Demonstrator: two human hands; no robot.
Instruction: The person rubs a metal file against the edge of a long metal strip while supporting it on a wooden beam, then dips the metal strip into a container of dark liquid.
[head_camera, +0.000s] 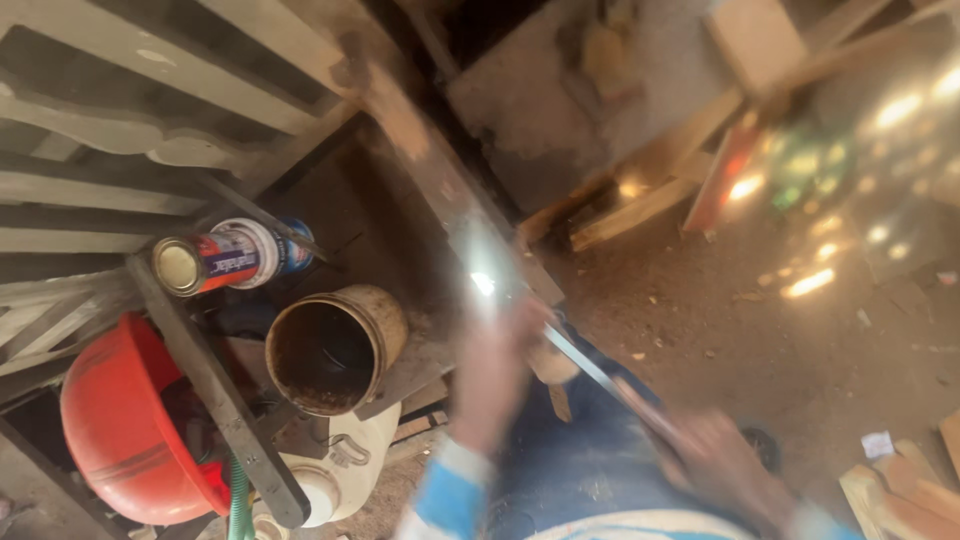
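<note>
The picture is smeared by motion. A long thin metal strip (590, 375) runs slantwise from a bright glint near the wooden beam down to the lower right. My left hand (492, 372), in a blue and white sleeve, reaches up and seems to close on the strip's upper end. My right hand (722, 462) grips its lower end, low in the frame. Both hands are above my blue-clad lap.
A rusty round bucket (335, 350) lies on its side left of my left hand. Beside it are a tin can (230, 257), a red basin (115, 425), a white plastic jug (345, 462) and a green hose (237, 503). Wood scraps (905, 490) lie on the dirt floor at right.
</note>
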